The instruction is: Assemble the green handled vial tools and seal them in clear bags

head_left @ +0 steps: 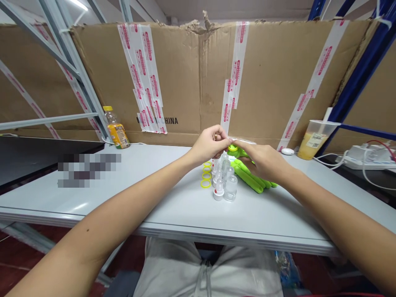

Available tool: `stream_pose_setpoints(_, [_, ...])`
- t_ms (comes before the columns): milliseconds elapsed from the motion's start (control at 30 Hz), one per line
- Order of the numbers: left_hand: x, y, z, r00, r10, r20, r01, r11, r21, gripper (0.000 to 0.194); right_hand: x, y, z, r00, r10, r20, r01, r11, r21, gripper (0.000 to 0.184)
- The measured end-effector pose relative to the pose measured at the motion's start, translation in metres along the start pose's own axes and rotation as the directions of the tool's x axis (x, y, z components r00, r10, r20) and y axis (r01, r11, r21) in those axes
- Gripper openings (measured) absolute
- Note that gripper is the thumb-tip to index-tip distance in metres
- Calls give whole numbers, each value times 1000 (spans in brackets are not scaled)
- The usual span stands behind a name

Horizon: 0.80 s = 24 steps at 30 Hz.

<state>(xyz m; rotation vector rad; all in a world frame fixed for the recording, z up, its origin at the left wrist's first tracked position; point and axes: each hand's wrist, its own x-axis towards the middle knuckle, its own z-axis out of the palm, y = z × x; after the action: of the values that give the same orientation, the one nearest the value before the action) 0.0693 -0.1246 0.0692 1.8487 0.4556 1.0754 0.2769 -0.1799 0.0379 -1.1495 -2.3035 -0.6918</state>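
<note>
Above the middle of the table, my two hands meet at the fingertips. My left hand (210, 142) is closed in a pinch; what lies between its fingers is hidden. Held in my right hand (264, 161) is a bright green piece (243, 153) with a yellow ring (232, 147) at its end. More long green pieces (249, 177) lie on the table under that hand. Below my left hand stand small clear plastic bottles (230, 188) and white-based clear parts with red dots (218, 192), in rows. To their left, several yellow rings (206, 183) form a line.
A cardboard wall (182, 82) closes off the back of the white table (123, 198). An orange drink bottle (117, 130) stands back left. At right are a plastic cup with a straw (312, 142), a round white object (287, 151) and a power strip (368, 159) with cables.
</note>
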Motion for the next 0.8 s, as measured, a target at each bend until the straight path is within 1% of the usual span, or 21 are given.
stream_pose_setpoints(100, [0, 1, -1, 999, 18, 34, -16, 998, -53, 26, 0, -1, 1, 998, 70, 3, -70, 996, 57, 53])
stream_pose_setpoints(133, [0, 2, -1, 998, 22, 55, -19, 998, -53, 24, 0, -1, 1, 995, 95, 9, -95, 992, 84, 50])
stream_pose_setpoints(233, [0, 2, 0, 994, -2, 105, 4, 1000, -25, 9, -1, 1, 0, 992, 126, 19, -127, 976, 177, 46])
stream_pose_setpoints(300, [-1, 2, 0, 993, -25, 117, 25, 1000, -1, 4, -1, 3, -1, 992, 126, 16, -126, 963, 240, 45])
stream_pose_setpoints(400, [-1, 1, -2, 992, -33, 122, 24, 997, 71, 10, -1, 5, -1, 992, 124, 14, -122, 936, 329, 40])
stream_pose_setpoints(467, [-2, 1, -4, 989, 16, 149, -44, 981, 190, 12, -1, 6, 0, 993, 120, 12, -115, 917, 381, 37])
stream_pose_setpoints(500, [-2, 1, -6, 983, 58, 176, -108, 953, 285, 14, -1, 7, 1, 993, 116, 13, -111, 908, 404, 36])
stream_pose_setpoints(533, [-3, 1, -8, 971, 108, 215, -186, 903, 388, 16, -1, 7, 1, 994, 110, 16, -107, 900, 422, 34])
stream_pose_setpoints(600, [-4, 1, -11, 932, 191, 310, -341, 755, 560, 19, -1, 6, 2, 995, 94, 26, -95, 886, 453, 30])
stream_pose_setpoints(633, [-4, 1, -12, 911, 211, 354, -396, 686, 610, 20, -1, 6, 2, 996, 82, 34, -89, 878, 470, 28])
stream_pose_setpoints(667, [-4, 1, -12, 896, 220, 387, -432, 638, 637, 20, -1, 5, 1, 996, 73, 44, -86, 866, 493, 27])
stream_pose_setpoints(700, [-5, 2, -13, 886, 222, 406, -451, 613, 648, 19, -1, 4, 1, 996, 70, 56, -89, 846, 526, 26])
stream_pose_setpoints(733, [-5, 2, -13, 883, 221, 414, -456, 607, 651, 18, -1, 3, 0, 995, 73, 73, -102, 815, 570, 26])
stream_pose_setpoints(800, [-5, 5, -14, 889, 205, 409, -439, 632, 638, 15, 0, 1, -2, 989, 93, 117, -148, 713, 686, 26])
